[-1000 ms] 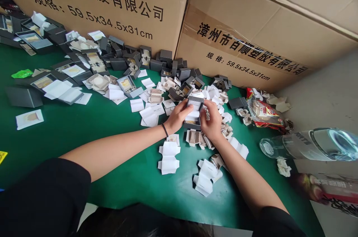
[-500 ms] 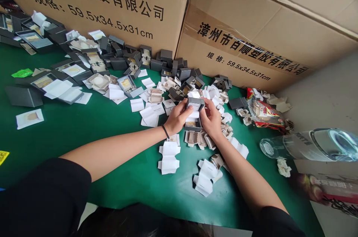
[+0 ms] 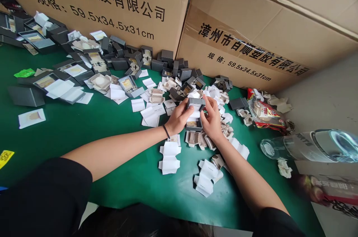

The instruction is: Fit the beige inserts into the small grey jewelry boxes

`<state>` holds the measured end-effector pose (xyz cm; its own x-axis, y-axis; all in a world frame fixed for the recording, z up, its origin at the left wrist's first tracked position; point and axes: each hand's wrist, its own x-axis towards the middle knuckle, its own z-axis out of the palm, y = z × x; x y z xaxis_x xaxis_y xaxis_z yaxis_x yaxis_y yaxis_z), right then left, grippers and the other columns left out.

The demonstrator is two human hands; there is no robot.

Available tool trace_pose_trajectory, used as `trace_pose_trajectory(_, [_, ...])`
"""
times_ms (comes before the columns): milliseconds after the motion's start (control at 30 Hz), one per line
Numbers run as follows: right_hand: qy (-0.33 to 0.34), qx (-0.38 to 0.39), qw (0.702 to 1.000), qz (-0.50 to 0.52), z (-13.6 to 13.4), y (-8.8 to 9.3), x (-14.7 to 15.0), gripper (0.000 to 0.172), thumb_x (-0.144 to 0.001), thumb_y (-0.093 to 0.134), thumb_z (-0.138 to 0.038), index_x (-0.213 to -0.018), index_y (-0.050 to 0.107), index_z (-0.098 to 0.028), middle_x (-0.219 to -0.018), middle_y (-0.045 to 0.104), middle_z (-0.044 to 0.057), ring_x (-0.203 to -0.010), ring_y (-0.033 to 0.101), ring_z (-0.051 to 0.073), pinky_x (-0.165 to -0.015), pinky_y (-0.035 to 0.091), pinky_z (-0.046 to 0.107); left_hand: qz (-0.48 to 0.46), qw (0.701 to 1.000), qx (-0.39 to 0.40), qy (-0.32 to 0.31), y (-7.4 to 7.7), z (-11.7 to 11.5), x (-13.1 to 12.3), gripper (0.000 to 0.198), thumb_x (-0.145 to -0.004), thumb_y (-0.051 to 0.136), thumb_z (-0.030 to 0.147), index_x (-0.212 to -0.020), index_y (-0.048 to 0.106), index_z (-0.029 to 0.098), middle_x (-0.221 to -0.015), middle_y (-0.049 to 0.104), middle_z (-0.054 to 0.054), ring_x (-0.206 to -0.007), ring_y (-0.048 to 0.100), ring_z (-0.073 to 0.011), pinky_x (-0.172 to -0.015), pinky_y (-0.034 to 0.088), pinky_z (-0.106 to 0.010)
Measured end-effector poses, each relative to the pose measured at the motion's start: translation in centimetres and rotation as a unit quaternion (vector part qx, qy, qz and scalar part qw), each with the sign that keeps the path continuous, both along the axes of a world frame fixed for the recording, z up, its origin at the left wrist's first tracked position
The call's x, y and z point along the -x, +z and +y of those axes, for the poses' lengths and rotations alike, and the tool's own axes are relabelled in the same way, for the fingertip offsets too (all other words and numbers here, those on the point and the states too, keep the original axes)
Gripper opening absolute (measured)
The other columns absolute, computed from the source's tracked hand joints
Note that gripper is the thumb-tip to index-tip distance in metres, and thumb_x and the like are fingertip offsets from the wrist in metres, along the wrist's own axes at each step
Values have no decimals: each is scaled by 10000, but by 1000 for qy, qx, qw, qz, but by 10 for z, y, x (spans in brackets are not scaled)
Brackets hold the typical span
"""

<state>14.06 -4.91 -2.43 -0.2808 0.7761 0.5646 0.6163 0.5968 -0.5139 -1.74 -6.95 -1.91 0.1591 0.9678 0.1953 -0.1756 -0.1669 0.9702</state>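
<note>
Green table (image 3: 125, 188), two hands (image 3: 178, 118), one open box (image 3: 196, 101) (right grip (image 3: 212, 118) unclear)

Left hand (image 3: 179, 119) grips an open dark grey hinged box (image 3: 196, 101), thumb on its inner face; black wristband (image 3: 166, 131) on that wrist. Right hand (image 3: 212, 117) at the box's right edge, fingers bent; grip unclear. White card (image 3: 193, 115) between lid and base.

Green tabletop (image 3: 128, 184). Beyond the hands, more dark grey boxes (image 3: 120, 64), many open, in a heap before two printed cardboard cartons (image 3: 106, 9). Loose white papers among them. Nearer, two folded white inserts (image 3: 170, 157), one below each wrist.

Right side: red-and-clear plastic packet (image 3: 265, 114), transparent bottle (image 3: 304, 145) lying over, crumpled tissue (image 3: 284, 168) beside it. Far left: green wrapper (image 3: 24, 73), yellow label (image 3: 5, 158).
</note>
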Motion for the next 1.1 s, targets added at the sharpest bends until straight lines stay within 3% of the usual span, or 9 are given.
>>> trace_pose_trajectory(200, [20,-14,1000,8,-3,5,2,403,-881,392,-242,-1275,474,-222,-1232,517,113,-1170,493,220,-982,427,430,60,996,-60,3,2,-2,-1,329,-883,405,410,-1048,530,154,-1027,607,-67,-960,547,-200,-898,410,-315])
trace_pose_trajectory(533, [31,45,995,80,1,1,0,338,-908,408,-353,-1200,540,-244,-1252,551,84,-1186,499,232,-993,428,444,-24,999,-17,-35,-2,1,-1,422,-848,460,457,-1102,547,132,-1100,615,-92,-1060,532,-253,-928,398,-348])
trace_pose_trajectory(800, [18,81,987,137,4,-2,0,315,-886,450,-396,-1129,578,-243,-1213,581,75,-1153,525,228,-954,456,422,-34,998,-16,-58,2,0,-1,440,-824,501,475,-1084,580,129,-1066,635,-92,-1044,542,-259,-923,401,-354])
trace_pose_trajectory(1100, [0,93,989,116,2,-1,-1,302,-851,460,-281,-1125,582,-241,-1223,585,52,-1130,517,216,-870,465,381,-26,998,-15,-48,-1,2,-1,413,-832,501,437,-1104,587,138,-1150,613,-96,-1100,525,-266,-960,388,-362])
